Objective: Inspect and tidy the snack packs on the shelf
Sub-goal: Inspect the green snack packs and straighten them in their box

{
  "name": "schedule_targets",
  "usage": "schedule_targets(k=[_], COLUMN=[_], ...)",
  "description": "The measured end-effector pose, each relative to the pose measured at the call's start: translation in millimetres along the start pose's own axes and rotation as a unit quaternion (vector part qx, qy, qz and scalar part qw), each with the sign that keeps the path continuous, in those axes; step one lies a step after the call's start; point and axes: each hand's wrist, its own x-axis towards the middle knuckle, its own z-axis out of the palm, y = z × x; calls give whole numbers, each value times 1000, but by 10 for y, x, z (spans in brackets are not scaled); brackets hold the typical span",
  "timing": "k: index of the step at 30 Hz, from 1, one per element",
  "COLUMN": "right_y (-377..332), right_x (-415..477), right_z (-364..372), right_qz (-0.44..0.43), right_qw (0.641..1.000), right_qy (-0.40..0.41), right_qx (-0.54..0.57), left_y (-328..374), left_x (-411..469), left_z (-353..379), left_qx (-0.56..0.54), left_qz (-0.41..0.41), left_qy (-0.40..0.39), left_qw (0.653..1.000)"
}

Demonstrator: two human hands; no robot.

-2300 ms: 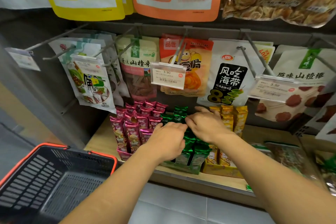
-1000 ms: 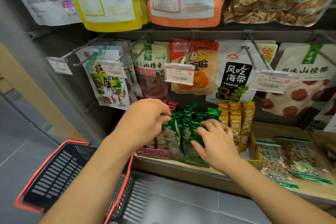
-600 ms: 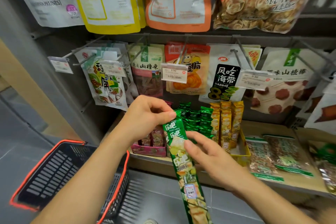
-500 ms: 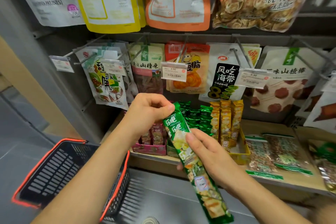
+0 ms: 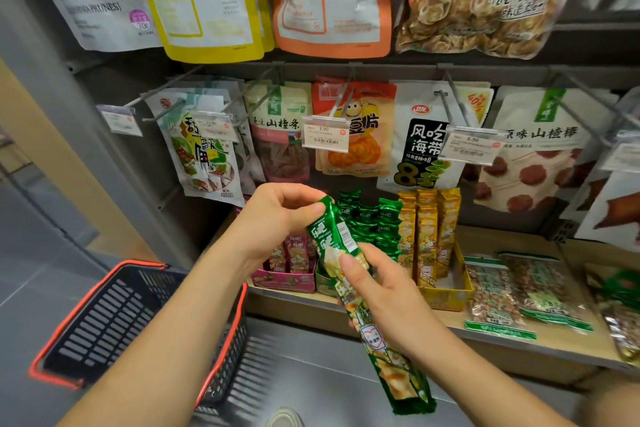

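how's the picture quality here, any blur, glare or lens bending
Head view: long green foil snack pack fairly sharp, white price tag reads 3.90; sheen on the orange-edged hanging pouch; black plastic basket and right-edge packets smeared; grey shelf rail bows.

Snack strip (image 5: 334,243), centre frame, showing glossy green with pale chip print and white label. Behind it, magenta packs (image 5: 294,255), green packs (image 5: 370,222), gold packs (image 5: 429,236) running left to right. Basket (image 5: 114,319), lower left, showing black slats, red-orange rim.
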Motion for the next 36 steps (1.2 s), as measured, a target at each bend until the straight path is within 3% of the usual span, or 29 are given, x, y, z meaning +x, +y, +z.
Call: schedule_targets(k=[4, 9, 11, 14, 17, 23, 27, 32, 36], right_y=[29, 71, 81, 94, 125, 155, 163, 157, 145], right_x=[-3, -14, -14, -47, -61, -82, -60, -56, -21], right_z=[-35, -69, -98, -85, -68, -27, -25, -30, -82], right_qz=[-13, -11, 8, 110, 109, 71, 69, 62, 45], right_qw=[997, 989, 993, 990, 990, 997, 997, 998, 997], right_qy=[42, 46, -2, -91, -84, -30, -4, 26, 53], right_qx=[-71, -140, -118, 7, 32, 13, 18, 18, -14], left_y=[0, -58, -63, -63, -88, -72, -110, -119, -166], left_x=[-23, 25, 61, 114, 117, 99, 51, 49, -28], left_z=[40, 158, 137, 24, 2, 64, 145, 269, 429], left_qx=[34, 65, 31, -40, -109, -229, -187, -205, -206], left_qz=[-11, 2, 5, -8, -27, -53, -57, -78, -102], left_qy=[-54, 61, 102, 165, 182, 124, 42, 53, -25], left_qw=[998, 996, 994, 985, 977, 964, 980, 974, 973])
